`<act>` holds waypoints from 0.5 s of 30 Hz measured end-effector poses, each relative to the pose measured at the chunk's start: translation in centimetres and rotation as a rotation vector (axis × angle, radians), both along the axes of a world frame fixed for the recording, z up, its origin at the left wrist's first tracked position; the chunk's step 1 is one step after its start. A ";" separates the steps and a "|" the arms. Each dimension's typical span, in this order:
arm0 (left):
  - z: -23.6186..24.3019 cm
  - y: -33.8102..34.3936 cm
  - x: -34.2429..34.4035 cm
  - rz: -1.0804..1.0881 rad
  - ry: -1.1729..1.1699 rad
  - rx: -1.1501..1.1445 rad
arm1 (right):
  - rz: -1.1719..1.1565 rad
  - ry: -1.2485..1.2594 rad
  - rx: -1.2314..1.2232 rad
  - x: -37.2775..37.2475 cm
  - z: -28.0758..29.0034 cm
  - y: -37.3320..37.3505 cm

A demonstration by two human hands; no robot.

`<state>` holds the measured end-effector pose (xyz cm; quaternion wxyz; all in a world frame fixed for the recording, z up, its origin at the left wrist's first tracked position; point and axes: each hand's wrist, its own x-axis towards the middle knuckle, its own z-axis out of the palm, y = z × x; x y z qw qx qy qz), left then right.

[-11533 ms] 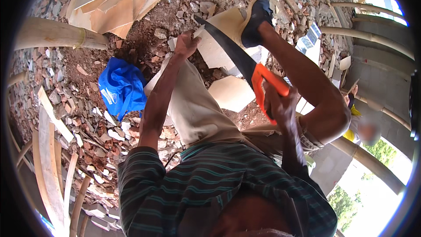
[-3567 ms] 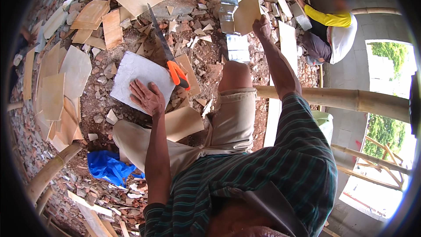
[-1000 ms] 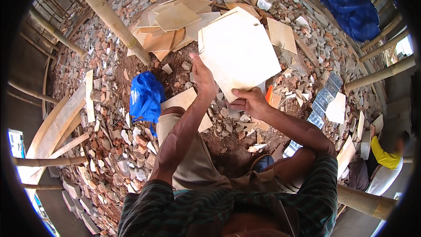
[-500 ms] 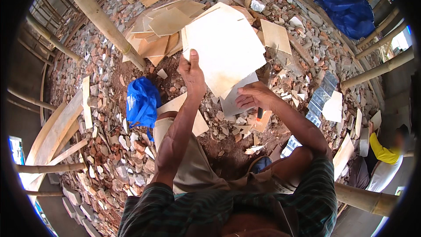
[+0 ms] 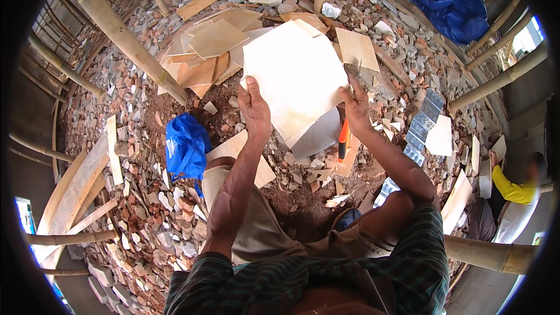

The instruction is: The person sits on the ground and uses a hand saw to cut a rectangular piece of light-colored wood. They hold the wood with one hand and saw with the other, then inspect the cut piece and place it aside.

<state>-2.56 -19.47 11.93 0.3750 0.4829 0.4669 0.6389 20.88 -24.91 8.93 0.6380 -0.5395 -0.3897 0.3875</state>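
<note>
Right hand back on board

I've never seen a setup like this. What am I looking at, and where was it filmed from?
There's no machine here, just a person's two bare hands. The view comes from a wide fisheye camera worn on the head, looking down, so straight edges bend near the rim. The left hand and right hand hold a pale, flat, many-sided panel at its sides. Around lie broken reddish-grey rubble, a bright blue bag, an orange-and-black handle and piled tan flat sheets.
</note>
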 end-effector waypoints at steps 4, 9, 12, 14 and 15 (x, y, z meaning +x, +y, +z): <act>0.8 -0.5 -0.6 -0.100 -0.003 0.016 | -0.007 -0.203 0.053 0.9 -0.4 0.0; 0.9 -0.7 0.1 -0.095 -0.051 0.059 | -0.035 -0.198 0.102 1.1 0.0 -0.2; 0.7 -0.4 0.0 -0.070 -0.055 0.090 | -0.064 -0.212 0.153 0.7 0.3 -0.3; 0.4 -0.3 -0.2 -0.066 -0.024 0.061 | -0.073 -0.235 0.186 0.5 0.5 -0.4; 0.3 -0.2 -0.3 -0.064 -0.008 0.046 | -0.075 -0.215 0.165 0.4 0.6 -0.4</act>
